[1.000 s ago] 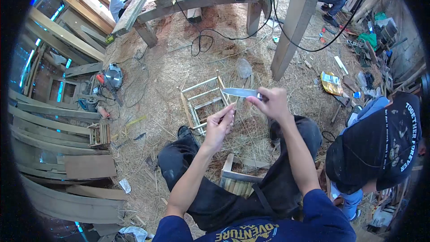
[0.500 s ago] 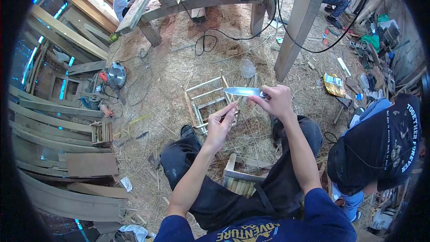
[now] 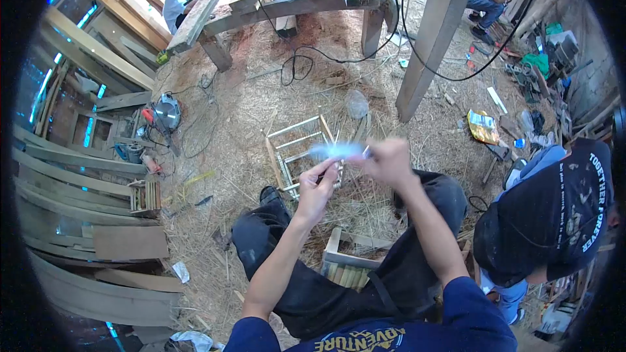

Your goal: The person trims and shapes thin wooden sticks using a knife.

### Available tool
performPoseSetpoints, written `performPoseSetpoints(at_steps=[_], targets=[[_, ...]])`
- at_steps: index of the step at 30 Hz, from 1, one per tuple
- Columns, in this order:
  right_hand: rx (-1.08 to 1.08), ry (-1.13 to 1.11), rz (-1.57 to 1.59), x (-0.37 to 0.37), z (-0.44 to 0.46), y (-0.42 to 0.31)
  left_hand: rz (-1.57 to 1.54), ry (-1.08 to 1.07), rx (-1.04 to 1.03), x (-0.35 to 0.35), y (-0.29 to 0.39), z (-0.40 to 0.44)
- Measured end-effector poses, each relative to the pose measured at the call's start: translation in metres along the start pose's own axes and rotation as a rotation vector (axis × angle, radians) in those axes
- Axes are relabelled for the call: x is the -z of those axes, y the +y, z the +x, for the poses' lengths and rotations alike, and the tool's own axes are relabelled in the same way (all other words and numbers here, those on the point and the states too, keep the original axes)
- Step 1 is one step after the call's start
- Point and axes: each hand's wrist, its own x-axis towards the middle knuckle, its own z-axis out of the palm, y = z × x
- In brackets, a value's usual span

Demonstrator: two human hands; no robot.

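Note:
My right hand [image 3: 390, 163] is wrapped round the handle of a knife [image 3: 331, 151], whose blade is smeared by motion and points left. My left hand [image 3: 315, 190] is closed in a pinch just below the blade, on a thin pale stick [image 3: 340, 168] of which only a small part shows. Beyond my hands a small slatted wooden frame [image 3: 271, 154] stands on the straw-strewn floor. Between my legs is a low stool-like piece [image 3: 349, 275] with a row of round slats.
A co-worker in a black shirt [image 3: 548, 215] bends close on my right. A wooden post [image 3: 435, 39] rises ahead, with a black cable [image 3: 456, 79] beside it. Circular saw [image 3: 167, 114], planks and a workbench [image 3: 293, 5] surround the floor; two other people are farther back.
The knife has dropped and shifted slightly left towards my left hand, its blade now blurred. My right hand has moved down and left with it. The left hand has barely moved.

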Motion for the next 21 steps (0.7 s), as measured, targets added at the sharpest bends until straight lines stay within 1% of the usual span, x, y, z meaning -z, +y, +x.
performPoseSetpoints(at_steps=[1, 4, 5, 7, 9, 11, 14, 15, 17, 20, 21], targets=[[-0.084, -0.038, -0.053, 0.013, 0.008, 0.016, -0.008, 0.012, 0.01, -0.003, 0.004, -0.001], [-0.248, 0.054, -0.055, 0.016, 0.011, 0.022, -0.013, 0.019, 0.021, -0.002, 0.007, -0.004], [-0.159, -0.018, -0.139, 0.023, 0.009, 0.018, -0.01, 0.031, 0.028, -0.002, 0.006, -0.005], [-0.08, -0.04, -0.026, 0.022, 0.003, 0.0, -0.013, 0.054, 0.047, 0.001, 0.006, -0.003], [-0.008, -0.073, 0.045, 0.015, 0.001, -0.012, -0.003, 0.008, -0.044, 0.002, 0.0, 0.0], [0.059, -0.104, 0.075, 0.008, -0.003, -0.019, 0.002, 0.0, -0.066, 0.002, -0.004, 0.0], [-0.494, 0.037, 0.055, 0.011, 0.007, 0.032, 0.003, 0.033, -0.001, 0.004, 0.002, -0.008], [-0.505, 0.025, 0.057, 0.015, 0.005, 0.03, 0.026, 0.043, -0.032, 0.005, 0.003, -0.01], [-0.499, 0.025, 0.056, 0.021, 0.013, 0.029, 0.054, 0.097, -0.073, 0.008, 0.001, -0.002], [-0.16, -0.081, 0.07, 0.011, -0.007, -0.011, 0.096, 0.116, -0.121, 0.009, -0.002, 0.002], [-0.132, -0.091, 0.059, 0.007, -0.005, -0.013, 0.149, 0.088, -0.155, 0.011, -0.005, 0.002]])
